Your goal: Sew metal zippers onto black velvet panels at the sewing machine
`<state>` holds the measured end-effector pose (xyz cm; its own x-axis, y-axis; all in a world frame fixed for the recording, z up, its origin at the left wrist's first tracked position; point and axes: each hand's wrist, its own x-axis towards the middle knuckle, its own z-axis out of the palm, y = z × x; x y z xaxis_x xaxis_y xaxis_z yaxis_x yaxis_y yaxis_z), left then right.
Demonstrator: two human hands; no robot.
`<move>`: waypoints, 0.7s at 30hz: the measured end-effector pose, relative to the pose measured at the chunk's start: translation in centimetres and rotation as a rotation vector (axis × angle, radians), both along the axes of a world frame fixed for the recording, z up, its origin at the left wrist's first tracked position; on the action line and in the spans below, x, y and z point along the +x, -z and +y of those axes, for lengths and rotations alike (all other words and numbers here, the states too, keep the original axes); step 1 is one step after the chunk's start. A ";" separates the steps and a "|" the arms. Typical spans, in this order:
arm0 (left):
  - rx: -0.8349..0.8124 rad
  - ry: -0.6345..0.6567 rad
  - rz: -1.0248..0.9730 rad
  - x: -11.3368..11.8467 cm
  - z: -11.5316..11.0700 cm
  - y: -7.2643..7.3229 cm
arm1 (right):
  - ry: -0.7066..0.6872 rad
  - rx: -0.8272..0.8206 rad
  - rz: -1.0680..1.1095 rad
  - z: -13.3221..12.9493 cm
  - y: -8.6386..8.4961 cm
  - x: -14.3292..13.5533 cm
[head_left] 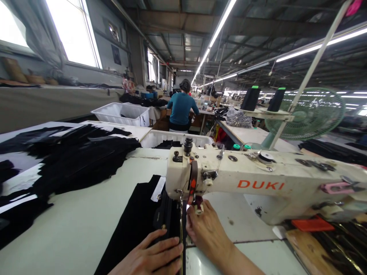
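At the cream metal sewing machine (226, 172), rests finger-spread left hand (153, 256) on flat black cloth (129, 214); cannot tell curled right hand (208, 229)'s grip; could pucker seam through uneven tension.

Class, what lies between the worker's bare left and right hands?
The head view shows a narrow golden strip and black cloth between left hand and right hand.

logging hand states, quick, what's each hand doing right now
Left hand: open, laid on the black cloth.
Right hand: curled, close to the sewing machine; cannot tell if it holds anything.
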<state>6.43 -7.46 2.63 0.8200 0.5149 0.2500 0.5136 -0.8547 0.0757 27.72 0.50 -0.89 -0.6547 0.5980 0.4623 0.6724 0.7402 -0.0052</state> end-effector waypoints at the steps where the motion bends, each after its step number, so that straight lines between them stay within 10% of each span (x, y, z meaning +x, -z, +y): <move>1: -0.007 -0.032 -0.037 0.1 -0.2 0.7 | 0.044 -0.007 0.020 -0.1 -0.1 -0.2; 7: -0.048 -0.068 -0.201 0.2 -0.4 3.5 | 0.163 -0.035 0.058 -1.2 -0.2 -1.0; 15: -0.178 -0.081 -0.087 0.8 -1.8 -3.4 | 0.188 -0.042 0.065 0.2 0.4 -1.1; 21: -0.317 -0.064 -0.019 0.8 -1.5 -4.0 | 0.256 -0.080 0.096 2.4 0.8 -2.5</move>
<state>7.22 -8.96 6.60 0.7799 0.6203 0.0837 0.5618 -0.7527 0.3431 25.27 2.90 -1.67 -0.4335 0.7753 0.4594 0.8308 0.5413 -0.1295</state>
